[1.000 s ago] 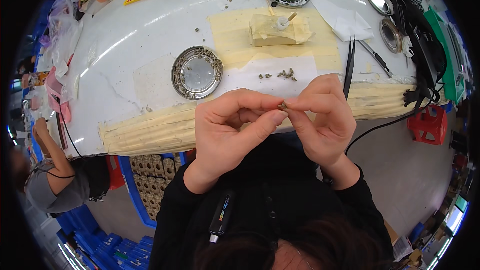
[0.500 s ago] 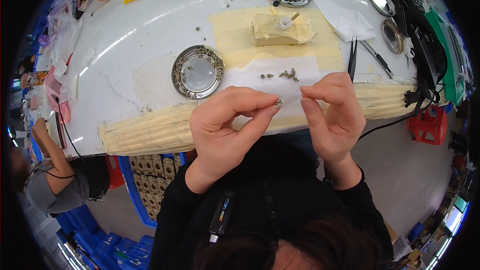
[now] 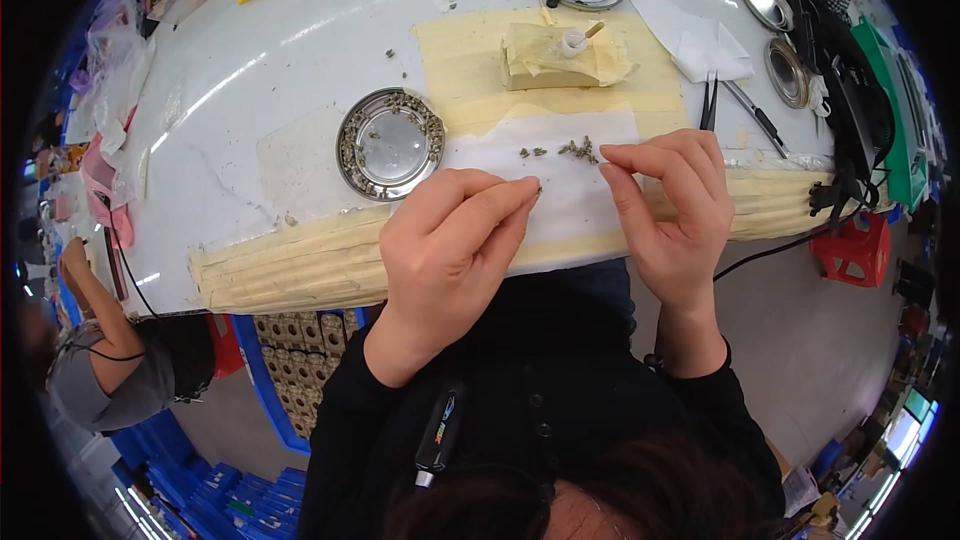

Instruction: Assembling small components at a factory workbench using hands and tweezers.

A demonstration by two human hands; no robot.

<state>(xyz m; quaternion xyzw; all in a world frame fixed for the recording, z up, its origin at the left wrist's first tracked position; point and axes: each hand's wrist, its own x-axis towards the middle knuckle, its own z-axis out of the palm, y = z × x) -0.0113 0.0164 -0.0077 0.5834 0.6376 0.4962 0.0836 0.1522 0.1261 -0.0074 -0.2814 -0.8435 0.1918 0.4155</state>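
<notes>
My left hand (image 3: 450,245) is closed in a pinch on a small greenish-grey metal piece (image 3: 540,190), mostly hidden by the fingertips. Across the white paper (image 3: 565,205), my right hand (image 3: 680,200) holds its thumb and index tips slightly apart, with nothing visible between them. Those tips are beside a little pile of similar pieces (image 3: 577,148) on the paper. Two stray bits lie just left of the pile. Beyond my left hand stands a round metal dish (image 3: 390,180) with more small pieces around its inner edge.
A tape-covered block (image 3: 560,75) bears a small white cup with a stick. Black tweezers (image 3: 710,105) and a pen-like tool (image 3: 760,120) lie at the right. Farther back is a dish of dark green pieces (image 3: 580,0). A person (image 3: 105,360) sits at the far left.
My left hand has drawn a little left and up with its piece, its fingers now closer together. My right hand's fingertips have moved up to the pile's right edge.
</notes>
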